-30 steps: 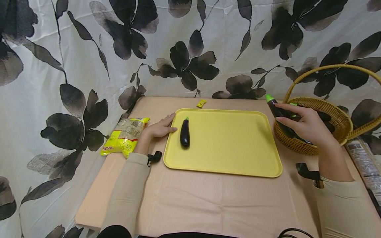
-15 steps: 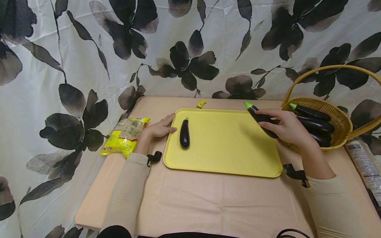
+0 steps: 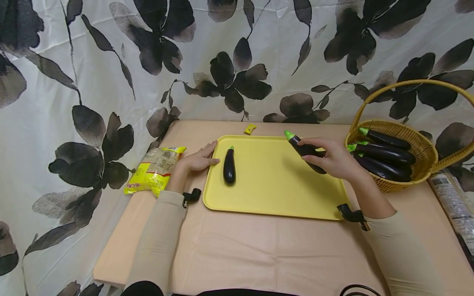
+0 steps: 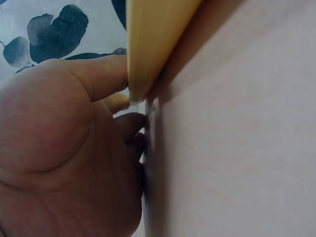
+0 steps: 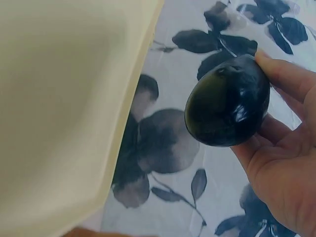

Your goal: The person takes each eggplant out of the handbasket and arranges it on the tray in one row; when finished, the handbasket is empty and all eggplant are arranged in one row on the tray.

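Note:
In the head view my right hand (image 3: 335, 159) grips a dark purple eggplant (image 3: 296, 142) with a bright green tip, held above the right part of the yellow tray (image 3: 274, 197). The right wrist view shows the round, glossy end of this eggplant (image 5: 227, 103) between thumb and fingers. A second eggplant (image 3: 229, 166) lies lengthwise near the tray's left side. My left hand (image 3: 198, 160) rests at the tray's left edge, fingers extended. Seen from the left wrist, its thumb touches the tray's rim (image 4: 153, 44) and the other fingers reach the table.
A wicker basket (image 3: 426, 164) with a tall handle stands right of the tray, holding several eggplants (image 3: 386, 152). Left of the left hand lies a yellow snack bag (image 3: 153, 168). A small yellow packet (image 3: 250, 129) sits behind the tray, and a printed package (image 3: 453, 205) lies at the right.
My right hand has carried the eggplant leftward from the basket to over the tray, uncovering the eggplants in the basket. The left hand and the eggplant on the tray have stayed put.

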A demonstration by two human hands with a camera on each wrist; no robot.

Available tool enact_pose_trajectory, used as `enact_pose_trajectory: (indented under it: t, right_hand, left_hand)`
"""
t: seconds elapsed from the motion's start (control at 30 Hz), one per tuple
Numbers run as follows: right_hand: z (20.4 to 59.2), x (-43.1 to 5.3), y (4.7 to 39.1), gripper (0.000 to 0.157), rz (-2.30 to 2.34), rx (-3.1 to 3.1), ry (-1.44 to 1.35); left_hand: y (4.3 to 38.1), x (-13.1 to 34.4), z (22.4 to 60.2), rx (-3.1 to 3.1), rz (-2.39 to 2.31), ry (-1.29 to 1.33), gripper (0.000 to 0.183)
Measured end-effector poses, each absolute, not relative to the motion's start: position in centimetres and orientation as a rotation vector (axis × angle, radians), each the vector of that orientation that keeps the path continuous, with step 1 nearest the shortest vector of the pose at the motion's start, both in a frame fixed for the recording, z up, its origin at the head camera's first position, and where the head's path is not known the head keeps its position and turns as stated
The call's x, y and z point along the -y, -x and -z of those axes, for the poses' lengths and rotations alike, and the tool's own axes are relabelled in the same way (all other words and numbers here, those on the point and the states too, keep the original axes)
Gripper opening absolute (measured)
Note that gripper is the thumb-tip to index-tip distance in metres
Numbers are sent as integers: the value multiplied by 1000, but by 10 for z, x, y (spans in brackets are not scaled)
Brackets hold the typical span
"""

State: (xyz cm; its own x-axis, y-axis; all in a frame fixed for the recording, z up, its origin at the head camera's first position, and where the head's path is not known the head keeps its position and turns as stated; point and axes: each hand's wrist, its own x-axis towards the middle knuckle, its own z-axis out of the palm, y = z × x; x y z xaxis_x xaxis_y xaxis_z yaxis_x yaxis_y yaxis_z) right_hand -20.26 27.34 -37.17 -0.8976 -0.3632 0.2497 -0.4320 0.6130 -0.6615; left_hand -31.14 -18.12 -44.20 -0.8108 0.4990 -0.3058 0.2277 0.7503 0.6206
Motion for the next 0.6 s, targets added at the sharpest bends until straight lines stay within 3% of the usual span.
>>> enact_pose_trajectory:
  t: [0.6]
  right_hand:
    - [390,-208,242,41,-1302,2896,-782]
  left_hand:
    - [311,182,443,-2498,-784,-537,84]
